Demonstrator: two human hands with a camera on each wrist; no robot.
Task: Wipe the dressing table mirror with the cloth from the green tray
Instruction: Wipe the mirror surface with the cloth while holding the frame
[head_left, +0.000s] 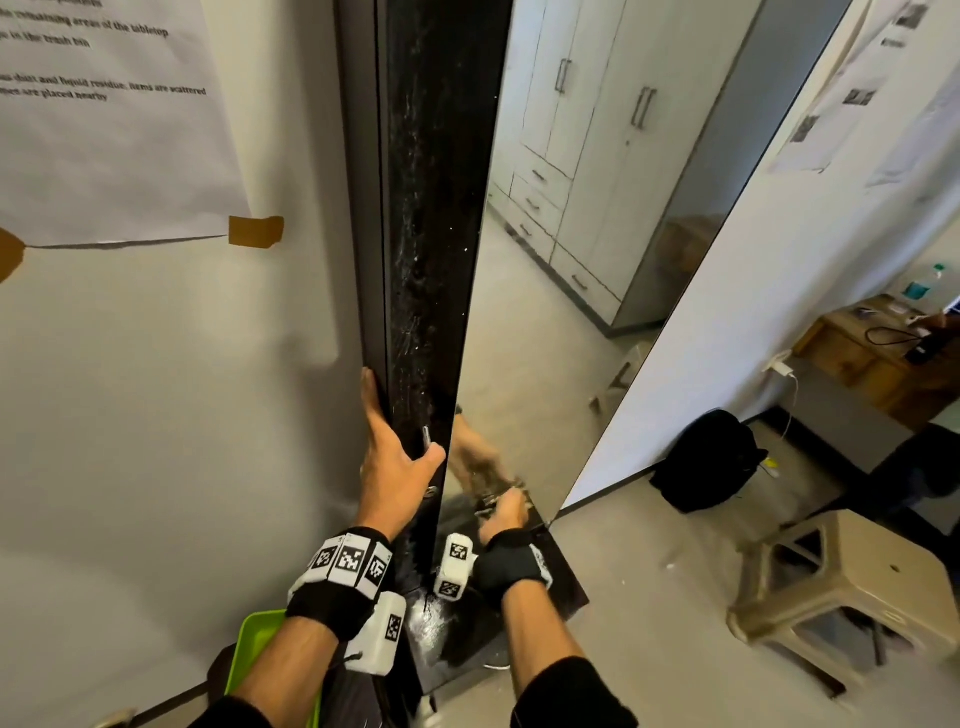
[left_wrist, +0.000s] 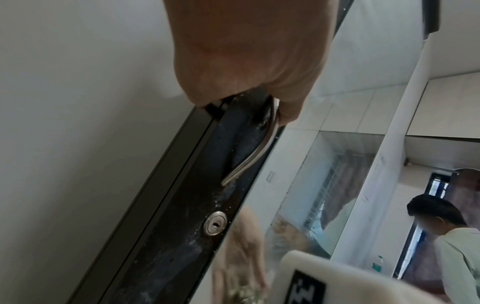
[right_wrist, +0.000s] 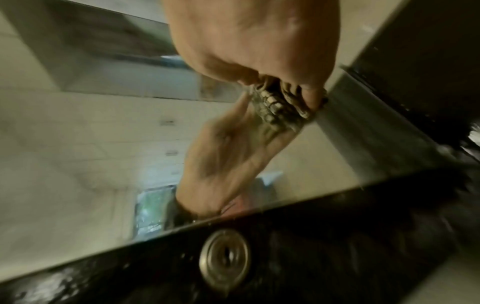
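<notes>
1. 2 hands are at work low on the tall mirror (head_left: 545, 312), so I judge the wiping to be in progress, not just starting.
2. The cloth (right_wrist: 275, 105), a bunched, patterned rag, is off the green tray (head_left: 249, 654) and sits squeezed between the right hand (head_left: 506, 512) and the glass, near the mirror's bottom corner beside the dark frame (head_left: 431, 208). The right fingers curl round it and press it on the glass; this view is blurred, so finer detail is lost.
3. The left hand (head_left: 387, 457) steadies the panel: its fingers curl over the frame's edge and its thumb lies by the metal handle (left_wrist: 249, 156), just above the round keyhole (left_wrist: 215, 223).
4. The tray peeks out under the left forearm, near the bottom of the head view; whether anything is left in it I cannot tell.
5. Done, as far as shown: the cloth is fetched and the lowest strip of glass is being rubbed.
6. Left, by my reading: most of the glass above looks clear, but I cannot tell wiped from unwiped. White specks and streaks cover the frame, though the task names only the mirror.
</notes>
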